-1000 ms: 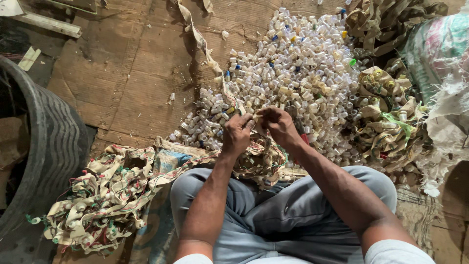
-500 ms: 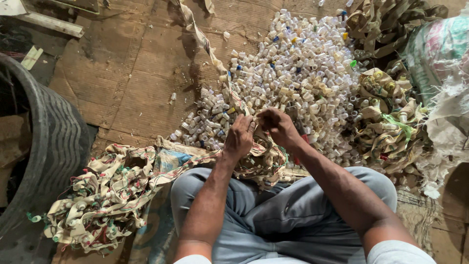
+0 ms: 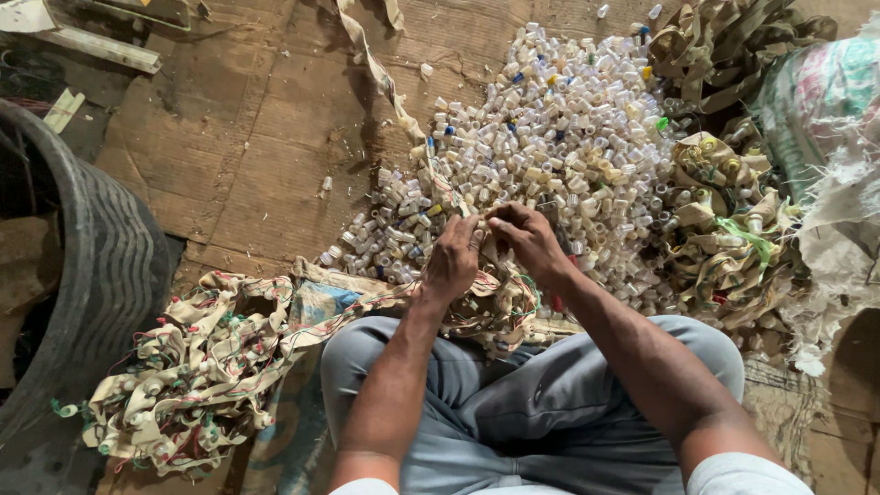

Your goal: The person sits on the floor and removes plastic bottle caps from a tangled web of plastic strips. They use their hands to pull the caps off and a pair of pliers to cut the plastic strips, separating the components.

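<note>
Head view: a beige strip [image 3: 403, 101] studded with small plastic caps, pinched between the fingers of the left hand [image 3: 451, 261] and right hand [image 3: 530, 240], above a cap pile [image 3: 559, 137]

A heap of small plastic vials [image 3: 568, 147] lies ahead on flattened cardboard [image 3: 266, 156]; tangled strips [image 3: 192, 367] lie left, a tyre [image 3: 101, 275] beyond them.

Two hands, left hand [image 3: 451, 261] and right hand [image 3: 527, 240]; one heap of small plastic caps [image 3: 559, 137], too many to count; two tangles of strip [image 3: 197, 367]; one black tub [image 3: 101, 266]
</note>
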